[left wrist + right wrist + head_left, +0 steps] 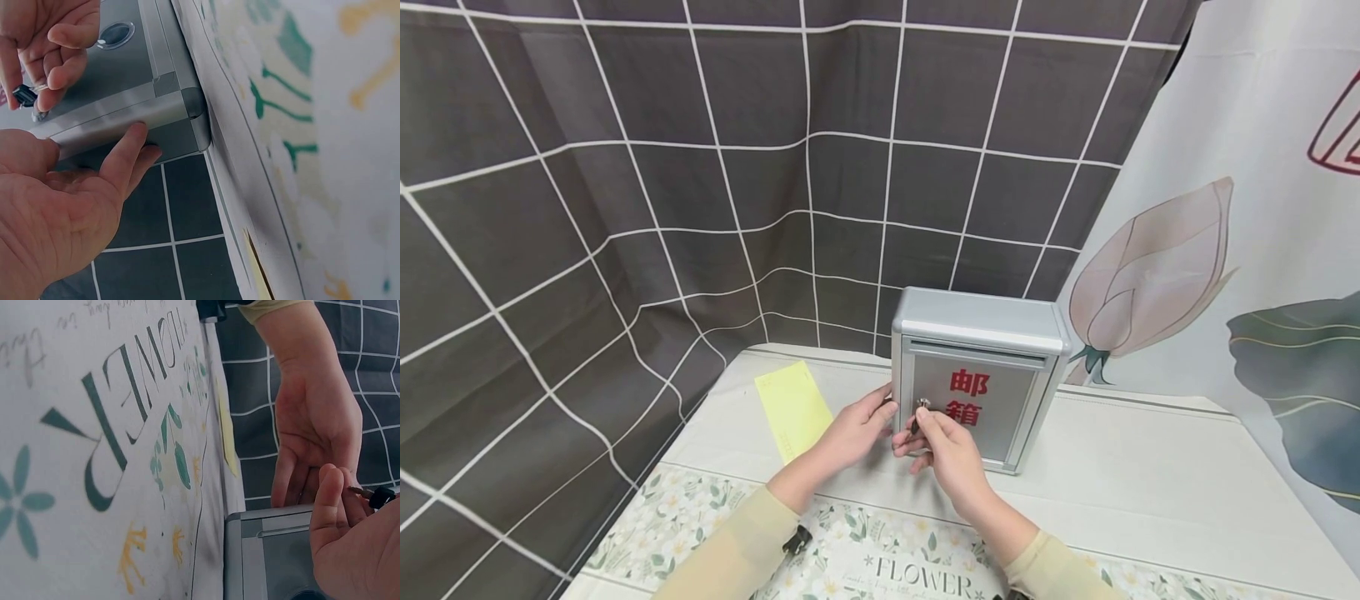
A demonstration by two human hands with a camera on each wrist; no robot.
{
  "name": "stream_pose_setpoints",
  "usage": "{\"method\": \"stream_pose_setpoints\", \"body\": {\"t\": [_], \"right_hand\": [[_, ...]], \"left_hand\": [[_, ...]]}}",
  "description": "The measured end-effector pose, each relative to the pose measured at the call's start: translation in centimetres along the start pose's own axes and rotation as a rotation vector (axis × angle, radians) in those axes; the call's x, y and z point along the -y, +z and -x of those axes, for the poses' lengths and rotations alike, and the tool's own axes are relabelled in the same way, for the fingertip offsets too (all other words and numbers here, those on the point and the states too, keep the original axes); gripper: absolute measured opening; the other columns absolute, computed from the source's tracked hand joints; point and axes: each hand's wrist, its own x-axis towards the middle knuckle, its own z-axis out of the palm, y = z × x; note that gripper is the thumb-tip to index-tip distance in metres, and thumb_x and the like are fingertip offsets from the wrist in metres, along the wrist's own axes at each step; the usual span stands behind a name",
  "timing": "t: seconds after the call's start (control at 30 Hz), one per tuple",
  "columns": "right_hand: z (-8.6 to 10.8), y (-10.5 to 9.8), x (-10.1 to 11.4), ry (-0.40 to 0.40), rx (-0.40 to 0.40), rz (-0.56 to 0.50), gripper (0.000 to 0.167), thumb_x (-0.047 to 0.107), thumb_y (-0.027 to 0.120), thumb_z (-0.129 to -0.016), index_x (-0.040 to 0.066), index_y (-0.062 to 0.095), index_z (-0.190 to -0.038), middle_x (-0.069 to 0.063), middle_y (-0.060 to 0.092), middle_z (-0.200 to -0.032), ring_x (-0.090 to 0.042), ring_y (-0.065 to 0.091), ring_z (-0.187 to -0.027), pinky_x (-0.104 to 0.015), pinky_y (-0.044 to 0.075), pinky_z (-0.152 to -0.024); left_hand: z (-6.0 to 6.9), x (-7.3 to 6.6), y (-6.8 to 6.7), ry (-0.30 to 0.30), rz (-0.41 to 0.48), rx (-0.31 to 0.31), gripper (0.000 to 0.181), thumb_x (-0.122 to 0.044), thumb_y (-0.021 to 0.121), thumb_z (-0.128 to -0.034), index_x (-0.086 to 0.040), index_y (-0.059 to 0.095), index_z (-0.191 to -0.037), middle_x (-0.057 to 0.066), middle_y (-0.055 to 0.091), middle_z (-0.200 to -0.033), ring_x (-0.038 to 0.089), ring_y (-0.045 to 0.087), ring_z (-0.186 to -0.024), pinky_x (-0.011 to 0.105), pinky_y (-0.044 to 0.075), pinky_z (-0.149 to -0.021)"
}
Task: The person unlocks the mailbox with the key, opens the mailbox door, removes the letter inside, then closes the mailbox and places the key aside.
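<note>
A silver-grey metal mailbox (1022, 392) with red characters on its front stands upright on the table, its slot near the top. My right hand (955, 462) is at the lock (922, 403) on the door's left side. Between its thumb and fingers it holds a small key (25, 95) with a black head; whether any key is in the lock I cannot tell. My left hand (853, 429) rests against the mailbox's left side. In the left wrist view its fingers (128, 153) lie fairly straight along the metal edge.
A yellow paper envelope (793, 408) lies on the table left of the mailbox. The white tablecloth (1135, 467) has a floral band with the word FLOWER in front. A dark gridded curtain (760, 183) hangs behind and to the left, a white flowered cloth (1195, 133) to the right.
</note>
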Motion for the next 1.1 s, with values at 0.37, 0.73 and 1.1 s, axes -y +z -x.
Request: {"method": "stream_pose_setpoints", "body": {"t": [0.37,0.73,1.1], "right_hand": [[-0.15,0.05,0.13,0.019,-0.018,-0.005,0.046,0.038,0.056,-0.118,-0.004,0.071,-0.106,-0.018,0.082,-0.1,-0.023,0.08,-0.085,-0.03,0.064,-0.061],[-0.35,0.07,0.36,0.031,-0.039,0.017,0.041,0.036,0.062,-0.117,-0.003,0.072,-0.11,-0.018,0.083,-0.101,-0.026,0.082,-0.086,-0.03,0.065,-0.062],[-0.53,-0.27,0.56,0.047,-0.059,0.046,0.037,0.033,0.068,-0.113,-0.003,0.077,-0.11,-0.015,0.084,-0.098,-0.027,0.083,-0.085,-0.029,0.065,-0.063]], "left_hand": [[-0.02,0.09,0.07,0.007,-0.028,-0.009,0.063,-0.046,0.046,-0.1209,-0.011,0.043,-0.172,0.02,0.053,-0.166,0.033,0.079,-0.117,0.057,0.053,-0.119],[-0.01,0.18,0.1,0.015,-0.016,-0.016,0.062,-0.045,0.048,-0.1208,-0.009,0.044,-0.171,0.019,0.053,-0.167,0.036,0.073,-0.129,0.056,0.051,-0.12],[-0.07,0.13,0.14,0.009,0.026,-0.009,0.061,-0.042,0.048,-0.1213,-0.007,0.044,-0.171,0.02,0.05,-0.169,0.034,0.076,-0.125,0.038,0.065,-0.102]]}}
